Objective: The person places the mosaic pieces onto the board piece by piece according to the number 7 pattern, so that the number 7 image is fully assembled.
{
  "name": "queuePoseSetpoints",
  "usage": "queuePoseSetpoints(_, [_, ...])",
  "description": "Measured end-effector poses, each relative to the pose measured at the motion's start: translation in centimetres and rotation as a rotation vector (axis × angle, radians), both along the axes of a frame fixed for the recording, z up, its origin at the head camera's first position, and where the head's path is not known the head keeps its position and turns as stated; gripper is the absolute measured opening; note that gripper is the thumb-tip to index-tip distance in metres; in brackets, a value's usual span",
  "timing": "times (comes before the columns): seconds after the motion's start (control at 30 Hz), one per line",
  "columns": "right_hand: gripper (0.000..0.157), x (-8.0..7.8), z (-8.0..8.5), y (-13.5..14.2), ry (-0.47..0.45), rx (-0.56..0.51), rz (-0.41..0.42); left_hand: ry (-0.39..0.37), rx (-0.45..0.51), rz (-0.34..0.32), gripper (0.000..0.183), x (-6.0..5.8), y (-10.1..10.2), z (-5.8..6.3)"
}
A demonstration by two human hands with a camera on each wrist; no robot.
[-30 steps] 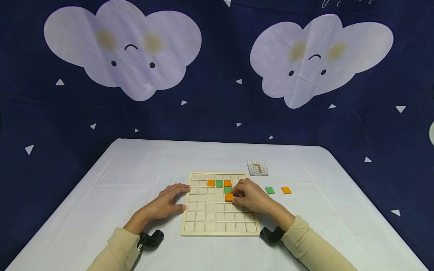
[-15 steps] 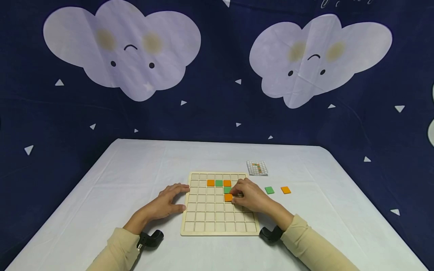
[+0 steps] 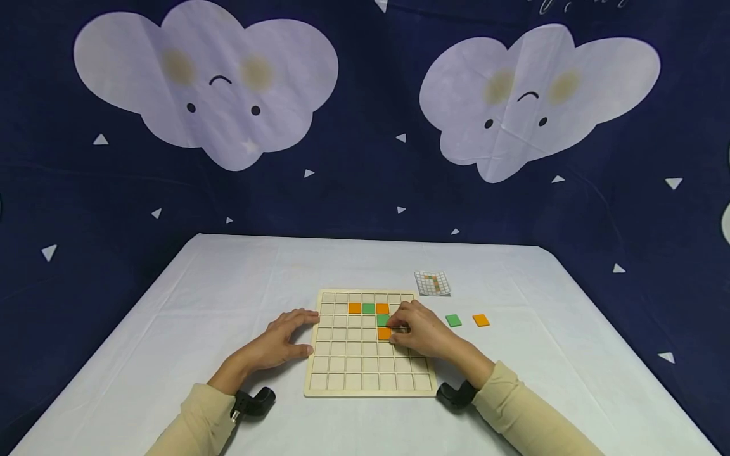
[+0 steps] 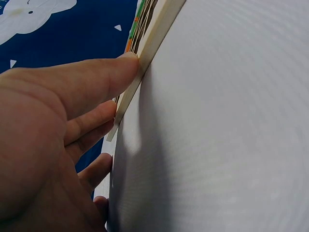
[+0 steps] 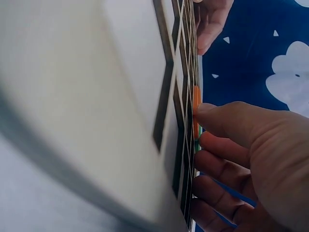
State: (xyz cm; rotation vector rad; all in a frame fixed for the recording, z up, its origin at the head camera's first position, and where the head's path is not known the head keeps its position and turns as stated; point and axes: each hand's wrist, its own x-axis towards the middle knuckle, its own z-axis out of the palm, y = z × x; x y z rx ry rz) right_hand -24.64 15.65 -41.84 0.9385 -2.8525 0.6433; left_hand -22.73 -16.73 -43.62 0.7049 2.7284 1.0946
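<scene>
A wooden grid board (image 3: pixel 348 367) lies on the white table. Across its far part run an orange tile (image 3: pixel 355 308), a green tile (image 3: pixel 368 308) and another orange tile (image 3: pixel 382 308), each in its own cell. Below the last one sits a green tile (image 3: pixel 383 321), then a lower orange tile (image 3: pixel 384 334). My right hand (image 3: pixel 424 329) holds this lower orange tile at its right side, the thumb (image 5: pixel 217 113) touching it in the right wrist view. My left hand (image 3: pixel 279 341) rests on the board's left edge, fingers fairly straight, the thumb (image 4: pixel 111 75) against the rim.
Right of the board lie a loose green tile (image 3: pixel 453 320) and a loose orange tile (image 3: pixel 481 320). A small printed pattern card (image 3: pixel 433 284) lies near the board's far right corner. Behind the table hangs a dark blue cloth (image 3: pixel 365 209) with clouds.
The lower orange tile has shifted very slightly towards me, leaving a thin gap below the green one. Both hands stay almost in place.
</scene>
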Motion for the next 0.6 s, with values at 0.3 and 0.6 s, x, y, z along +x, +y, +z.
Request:
queuePoseSetpoints(0.3, [0.023,0.17,0.19,0.10,-0.013,-0.015,-0.031,-0.008,0.001,0.003,0.056,0.03,0.07,0.06])
queuePoseSetpoints(0.6, [0.025,0.08,0.58,0.80,-0.028,-0.066,-0.088,0.003,-0.002,0.001,0.056,0.03,0.04,0.02])
